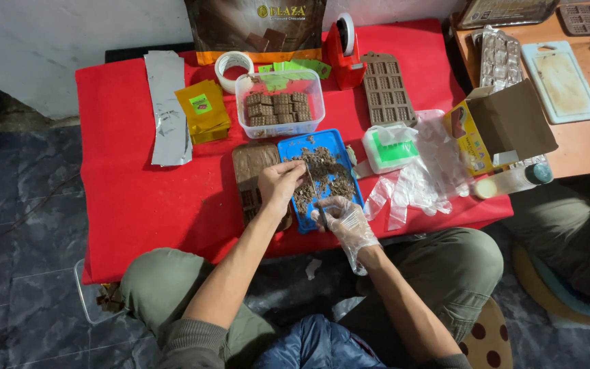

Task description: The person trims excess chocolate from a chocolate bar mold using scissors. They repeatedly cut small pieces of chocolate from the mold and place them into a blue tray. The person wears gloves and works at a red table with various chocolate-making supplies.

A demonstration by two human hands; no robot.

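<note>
1. The person sits cross-legged on the floor at a low table (138,198) covered in red cloth, both hands over a blue tray (288,147) heaped with brown chocolate crumbs (322,167).
2. The left hand (279,183) is bare and hangs over the tray's left edge, fingers curled together — I cannot tell whether anything is pinched in that grip.
3. The right hand (345,220) wears a clear plastic glove; its grip is closed around a thin dark tool (317,198) whose tip points up into the crumbs.
4. Just left of the tray, touching it, lies a brown mould (250,164), partly under the left wrist.
5. Behind the tray stands a clear plastic box (280,109) stacked with chocolate pieces, and to its right a second brown mould (386,89) lies flat.
6. Right of the tray sits a heap of loose clear gloves (421,178) — beside an open cardboard box (507,126).
7. Further back are a roll of tape (232,68) and a red tape dispenser (344,48).
</note>
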